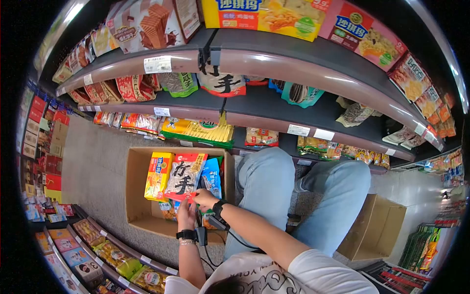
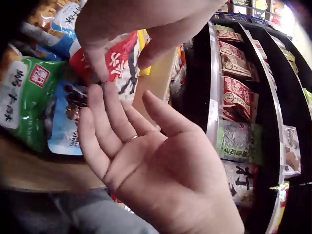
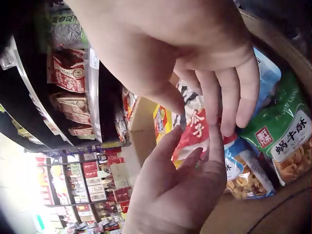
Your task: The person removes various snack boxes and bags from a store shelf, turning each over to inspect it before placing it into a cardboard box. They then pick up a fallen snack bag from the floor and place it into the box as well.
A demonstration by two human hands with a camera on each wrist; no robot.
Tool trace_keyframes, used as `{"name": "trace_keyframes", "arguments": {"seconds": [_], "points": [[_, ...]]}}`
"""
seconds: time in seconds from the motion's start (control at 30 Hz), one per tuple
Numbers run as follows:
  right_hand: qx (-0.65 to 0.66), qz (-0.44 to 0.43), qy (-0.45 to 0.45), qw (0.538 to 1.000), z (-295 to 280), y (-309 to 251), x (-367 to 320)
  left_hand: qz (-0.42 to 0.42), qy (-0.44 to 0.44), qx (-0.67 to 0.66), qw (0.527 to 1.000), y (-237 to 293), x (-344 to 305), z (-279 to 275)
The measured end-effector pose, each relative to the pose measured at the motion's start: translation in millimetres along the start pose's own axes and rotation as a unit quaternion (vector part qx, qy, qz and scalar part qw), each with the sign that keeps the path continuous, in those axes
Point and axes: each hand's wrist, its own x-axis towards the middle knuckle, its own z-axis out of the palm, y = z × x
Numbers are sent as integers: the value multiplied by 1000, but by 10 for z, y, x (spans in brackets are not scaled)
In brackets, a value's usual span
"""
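A red and white bag of seeds (image 1: pixel 185 171) lies on top of other packets in a cardboard box (image 1: pixel 135 196). My left hand (image 1: pixel 186 216) is palm up at the bag's lower end, its fingers loosely extended in the left wrist view. From above, my right hand (image 1: pixel 205 200) reaches over the same end, with fingers (image 3: pixel 226 95) pointing down and fairly straight. The fingertips of both hands come close together there. Beside the bag are a yellow snack box (image 1: pixel 158 176), a blue packet (image 1: pixel 211 175) and a green snack bag (image 3: pixel 287 122).
Shelves (image 1: pixel 313 63) of snack bags and boxes curve across the front. A low display (image 1: pixel 117 255) stands at the lower left. Bent knees in jeans (image 1: pixel 267 196) are right of the box. Another cardboard box (image 1: pixel 374 228) sits farther right on the floor.
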Motion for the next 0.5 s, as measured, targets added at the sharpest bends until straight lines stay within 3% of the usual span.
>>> {"name": "trace_keyframes", "arguments": {"seconds": [0.13,0.23,0.33,0.43,0.5], "points": [[90,-62,56,992,-126,-162,-64,-9,-11,38,999,96,-313,356],[222,-79,-27,971,-327,-483,-355,-86,50,54,994,97,-383,591],[299,-167,-82,936,-578,-890,-880,-10,-90,146,985,102,-884,1219],[348,-258,-112,894,-1042,-1133,-1473,92,-241,181,949,-45,-830,1749],[347,-326,-72,876,-1482,-1182,-1862,111,-261,185,941,-57,-1345,2414]]}}
